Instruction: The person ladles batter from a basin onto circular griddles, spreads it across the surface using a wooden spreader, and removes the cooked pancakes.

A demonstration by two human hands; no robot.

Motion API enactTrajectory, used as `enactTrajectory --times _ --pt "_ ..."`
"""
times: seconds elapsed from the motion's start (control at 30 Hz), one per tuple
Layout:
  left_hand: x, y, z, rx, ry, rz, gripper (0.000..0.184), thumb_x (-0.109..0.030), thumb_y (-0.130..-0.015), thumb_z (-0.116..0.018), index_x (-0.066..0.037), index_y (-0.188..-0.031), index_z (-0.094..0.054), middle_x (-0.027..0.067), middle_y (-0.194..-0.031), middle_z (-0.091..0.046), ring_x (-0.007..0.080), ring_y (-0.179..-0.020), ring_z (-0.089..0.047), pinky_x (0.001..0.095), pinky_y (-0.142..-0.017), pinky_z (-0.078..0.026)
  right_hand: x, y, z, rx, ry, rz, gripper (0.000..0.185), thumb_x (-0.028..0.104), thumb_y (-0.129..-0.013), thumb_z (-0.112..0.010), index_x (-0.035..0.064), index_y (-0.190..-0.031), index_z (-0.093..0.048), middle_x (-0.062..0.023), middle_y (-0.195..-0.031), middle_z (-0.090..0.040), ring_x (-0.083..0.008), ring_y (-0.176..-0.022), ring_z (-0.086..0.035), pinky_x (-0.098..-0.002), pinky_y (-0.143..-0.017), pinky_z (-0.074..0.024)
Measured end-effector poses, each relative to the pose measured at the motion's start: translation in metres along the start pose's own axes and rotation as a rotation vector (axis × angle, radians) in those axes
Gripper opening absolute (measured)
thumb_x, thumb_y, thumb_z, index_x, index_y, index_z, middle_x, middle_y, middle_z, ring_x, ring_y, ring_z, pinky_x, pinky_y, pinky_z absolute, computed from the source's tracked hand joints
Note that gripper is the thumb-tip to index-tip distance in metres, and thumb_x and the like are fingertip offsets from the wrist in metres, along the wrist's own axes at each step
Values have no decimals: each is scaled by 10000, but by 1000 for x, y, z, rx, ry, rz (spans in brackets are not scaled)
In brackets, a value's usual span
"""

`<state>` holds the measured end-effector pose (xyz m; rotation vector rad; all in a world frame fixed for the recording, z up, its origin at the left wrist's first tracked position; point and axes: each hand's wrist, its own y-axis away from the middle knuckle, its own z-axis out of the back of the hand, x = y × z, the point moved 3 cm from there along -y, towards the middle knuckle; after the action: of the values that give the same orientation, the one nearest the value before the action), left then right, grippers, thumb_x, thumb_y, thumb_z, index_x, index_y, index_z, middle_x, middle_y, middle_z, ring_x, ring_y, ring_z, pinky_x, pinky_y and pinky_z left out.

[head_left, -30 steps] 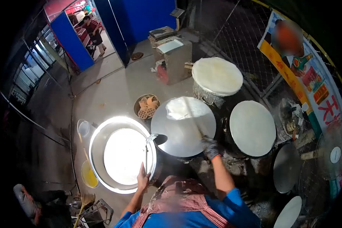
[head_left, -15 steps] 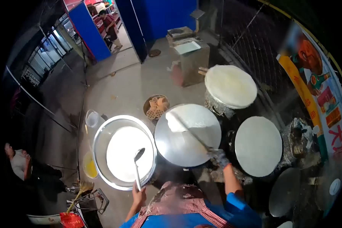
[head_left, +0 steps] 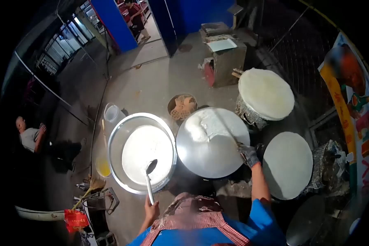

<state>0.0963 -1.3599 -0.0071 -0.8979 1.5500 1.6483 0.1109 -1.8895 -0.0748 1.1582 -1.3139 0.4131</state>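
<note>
My left hand is closed round the handle of a metal ladle. The ladle's bowl rests at the surface of the white batter in a large steel basin. My right hand, in a dark glove, grips a long thin batter spreader, slightly blurred, which reaches over the round griddle. Wet batter lies on the griddle's far part, thick at the left and thinner in the middle. The near part of the griddle shows bare metal.
On the right is a griddle covered with a pale round sheet; behind it, a stack of flat pancakes. A bowl of perforated briquettes stands beyond. Plastic tubs flank the basin. Two people are farther off.
The spreader has swung round on the griddle, and the batter has spread toward the middle and near side. My right hand has shifted; the ladle stays in the basin. The whole view has turned slightly.
</note>
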Motion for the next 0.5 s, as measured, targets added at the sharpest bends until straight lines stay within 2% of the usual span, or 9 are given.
enactTrajectory --times 0.03,0.07,0.13,0.2,0.27,0.33,0.37,0.43,0.5 --pt "0 1 2 -5 -5 24 619 66 -766 -475 -173 -1296 -265 -4 -536 -383 89 -362 -335 240 -308 -250 -1 -7 -13 66 46 174 151 217 -777 -544 132 -867 -630 11 -628 -592 -102 -408 -434 -225 -372 -312" --pt "-2 3 6 -22 -7 55 617 60 -767 -478 -184 -1294 -267 -5 -526 -376 90 -359 -335 240 -305 -244 -19 2 -22 109 -46 -79 148 221 -774 -552 133 -859 -633 12 -624 -590 -112 -411 -434 -232 -381 -321" --pt "-5 8 3 -49 10 119 614 47 -770 -484 -206 -1288 -271 -6 -508 -361 93 -355 -336 241 -299 -232 15 44 -34 184 42 -193 139 207 -775 -557 125 -859 -631 -1 -656 -588 -122 -512 -449 -261 -482 -348" --pt "-1 8 2 -57 28 142 616 39 -769 -487 -225 -1281 -269 -5 -485 -348 96 -342 -331 241 -291 -226 47 81 -34 265 387 94 130 171 -783 -552 109 -874 -621 -28 -728 -586 -123 -710 -477 -305 -667 -384" --pt "-1 11 3 -54 46 141 623 32 -768 -488 -231 -1283 -256 -4 -480 -344 99 -337 -328 241 -287 -230 46 65 -28 244 279 153 126 172 -789 -554 100 -873 -615 -29 -721 -564 -126 -736 -493 -304 -695 -412" --pt "-1 16 7 -72 45 137 629 25 -767 -488 -237 -1285 -245 -3 -475 -340 101 -333 -325 242 -284 -235 23 8 -3 107 -261 -52 140 211 -792 -563 97 -855 -613 -4 -634 -521 -130 -591 -495 -259 -569 -432" --pt "1 16 7 -89 44 130 631 22 -767 -487 -239 -1285 -240 -3 -472 -337 102 -331 -324 243 -282 -237 47 -2 -4 29 46 -102 162 242 -793 -561 97 -844 -611 1 -576 -495 -111 -454 -436 -241 -410 -363" --pt "5 16 10 -101 38 138 634 20 -766 -484 -243 -1286 -234 -4 -466 -329 103 -327 -322 244 -279 -239 75 -4 -33 116 599 -359 154 240 -785 -569 98 -827 -611 19 -532 -474 -102 -398 -395 -268 -357 -312" --pt "9 13 11 -88 42 169 634 21 -766 -480 -245 -1285 -233 -7 -459 -319 104 -323 -319 244 -276 -239 46 5 -34 316 398 -303 129 205 -788 -559 95 -829 -614 -8 -567 -505 -114 -442 -429 -263 -389 -349"
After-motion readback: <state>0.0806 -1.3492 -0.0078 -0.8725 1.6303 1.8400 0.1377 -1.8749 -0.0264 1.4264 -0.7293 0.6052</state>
